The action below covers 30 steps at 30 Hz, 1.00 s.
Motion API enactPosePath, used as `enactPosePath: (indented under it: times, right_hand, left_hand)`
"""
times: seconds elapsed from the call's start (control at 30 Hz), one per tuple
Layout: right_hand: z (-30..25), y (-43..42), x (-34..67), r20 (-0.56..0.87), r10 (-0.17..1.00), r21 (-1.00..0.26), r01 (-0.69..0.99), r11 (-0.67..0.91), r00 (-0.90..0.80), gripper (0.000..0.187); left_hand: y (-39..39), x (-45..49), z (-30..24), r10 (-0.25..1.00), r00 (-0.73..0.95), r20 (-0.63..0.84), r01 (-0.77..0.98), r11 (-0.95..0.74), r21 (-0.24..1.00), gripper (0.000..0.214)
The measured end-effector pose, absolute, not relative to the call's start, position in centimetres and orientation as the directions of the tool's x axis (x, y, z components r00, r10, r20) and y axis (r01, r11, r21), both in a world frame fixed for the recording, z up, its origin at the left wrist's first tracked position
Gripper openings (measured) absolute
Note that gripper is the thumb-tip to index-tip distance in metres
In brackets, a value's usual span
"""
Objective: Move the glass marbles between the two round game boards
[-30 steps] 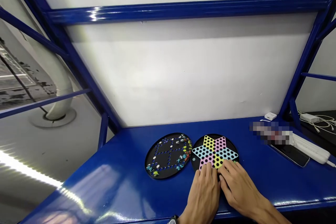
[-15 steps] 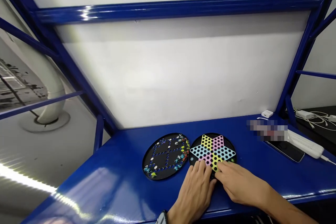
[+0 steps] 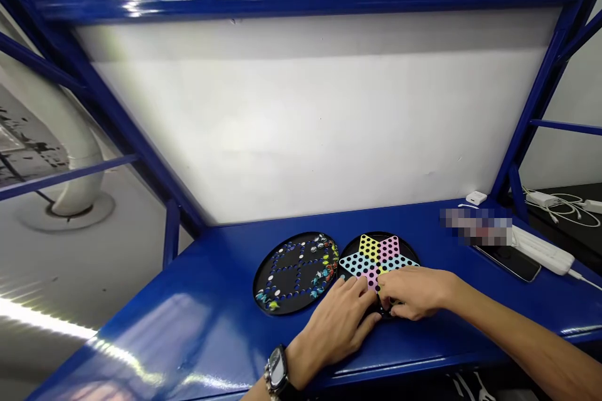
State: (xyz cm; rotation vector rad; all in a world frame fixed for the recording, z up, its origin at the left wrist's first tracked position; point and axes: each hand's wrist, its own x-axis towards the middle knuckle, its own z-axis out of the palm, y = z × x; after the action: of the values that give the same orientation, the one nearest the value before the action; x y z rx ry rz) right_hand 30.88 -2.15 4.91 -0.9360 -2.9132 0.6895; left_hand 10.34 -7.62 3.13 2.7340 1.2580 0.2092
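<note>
A round black Chinese checkers board (image 3: 371,262) with a pastel star full of holes lies on the blue table. My left hand (image 3: 345,313) grips its near left rim, fingers bent over the edge and thumb below. Over the near right part of the star, my right hand (image 3: 416,291) is closed, fingertips curled down by the rim; whatever they hold is hidden. Left of this board lies a second round black board (image 3: 285,279) with rows of holes. Several coloured glass marbles (image 3: 324,269) are gathered along its right side, with others at its lower left.
A phone (image 3: 510,261) lies at the right beside a white power strip (image 3: 545,252). Behind them sits a small white case (image 3: 476,198). Blue metal bars (image 3: 305,0) frame the white wall panel (image 3: 320,119). The table's front edge (image 3: 390,366) runs just below my hands.
My right hand has turned and shifted slightly left over the star, its fingers curling more. My left hand stays at the near left rim. The camera view has shifted slightly.
</note>
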Motion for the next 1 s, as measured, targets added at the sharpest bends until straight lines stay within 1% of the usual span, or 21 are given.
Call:
enactPosePath:
  times: [0.1,0.2,0.27,0.3,0.37,0.4,0.43,0.47,0.5,0.53,0.57,0.6,0.63,0.7,0.73,0.8,0.9,1.0]
  right_hand:
    - [4.8,-2.0,31.1,-0.175,0.468,-0.424,0.495,0.758,-0.866,0.018]
    - [4.8,-1.8,31.3,-0.172,0.46,-0.482,0.482,0.732,-0.871,0.017]
    - [5.0,-1.6,31.6,-0.145,0.471,-0.557,0.465,0.688,-0.87,0.016]
    - [5.1,-1.6,31.9,-0.118,0.487,-0.616,0.449,0.648,-0.865,0.015]
    - [5.1,-1.6,32.7,-0.069,0.528,-0.773,0.38,0.509,-0.846,0.011]
    - [4.9,-1.8,33.2,-0.051,0.544,-0.859,0.315,0.405,-0.838,0.009]
    - [4.7,-2.0,33.7,-0.041,0.55,-0.934,0.228,0.276,-0.834,0.009]
    - [4.3,-2.3,34.0,-0.025,0.548,-0.984,0.118,0.135,-0.836,0.013]
    - [3.8,-2.8,34.3,-0.002,0.567,-1.0,-0.002,-0.007,-0.824,0.019]
    - [3.2,-3.4,34.4,0.013,0.598,-0.981,-0.125,-0.146,-0.801,0.026]
    - [2.7,-4.0,34.4,0.024,0.642,-0.935,-0.244,-0.256,-0.766,0.03]
    - [2.3,-4.7,34.3,0.027,0.689,-0.879,-0.346,-0.33,-0.725,0.032]
    - [1.9,-5.5,34.1,0.02,0.73,-0.824,-0.425,-0.375,-0.683,0.031]
    - [1.5,-6.8,33.4,-0.022,0.804,-0.738,-0.533,-0.413,-0.594,0.029]
    - [1.5,-7.3,33.1,-0.049,0.832,-0.711,-0.566,-0.418,-0.553,0.029]
    - [1.6,-8.0,32.5,-0.122,0.865,-0.679,-0.595,-0.431,-0.487,0.028]
    - [1.8,-8.4,31.8,-0.24,0.873,-0.637,-0.61,-0.471,-0.424,0.025]
    - [1.7,-8.6,31.5,-0.311,0.86,-0.578,-0.638,-0.509,-0.405,0.023]
  left_hand:
    - [-7.7,10.3,3.0,0.76,0.646,0.073,0.743,-0.647,0.17,0.017]
    - [-7.7,10.3,2.8,0.759,0.645,0.088,0.741,-0.649,0.173,0.017]
    - [-7.8,10.3,2.8,0.763,0.639,0.099,0.744,-0.645,0.175,0.017]
    - [-7.9,10.5,2.7,0.774,0.625,0.104,0.753,-0.633,0.179,0.017]
    - [-8.3,10.9,2.5,0.819,0.564,0.111,0.796,-0.574,0.194,0.016]
    - [-8.6,11.2,2.4,0.848,0.518,0.115,0.823,-0.53,0.205,0.016]
    - [-9.0,11.6,2.3,0.874,0.471,0.117,0.847,-0.486,0.217,0.018]
    - [-9.4,12.1,2.2,0.893,0.434,0.118,0.864,-0.449,0.225,0.021]
    - [-9.8,12.7,2.0,0.907,0.404,0.121,0.878,-0.422,0.225,0.024]
    - [-10.1,13.3,1.9,0.915,0.383,0.126,0.89,-0.402,0.213,0.026]
    - [-10.4,13.9,1.8,0.921,0.366,0.135,0.904,-0.386,0.185,0.027]
    - [-10.6,14.6,1.6,0.925,0.351,0.147,0.917,-0.371,0.143,0.026]
    - [-10.7,15.1,1.5,0.926,0.341,0.163,0.929,-0.358,0.091,0.026]
    - [-10.9,16.0,1.0,0.919,0.338,0.204,0.94,-0.341,-0.02,0.027]
    - [-10.9,16.3,0.7,0.911,0.346,0.226,0.938,-0.34,-0.066,0.028]
    - [-11.0,16.5,0.0,0.895,0.355,0.27,0.935,-0.336,-0.114,0.029]
    - [-11.1,16.1,-1.3,0.877,0.355,0.325,0.935,-0.332,-0.128,0.03]
    - [-11.0,15.6,-2.4,0.867,0.353,0.353,0.936,-0.323,-0.141,0.032]
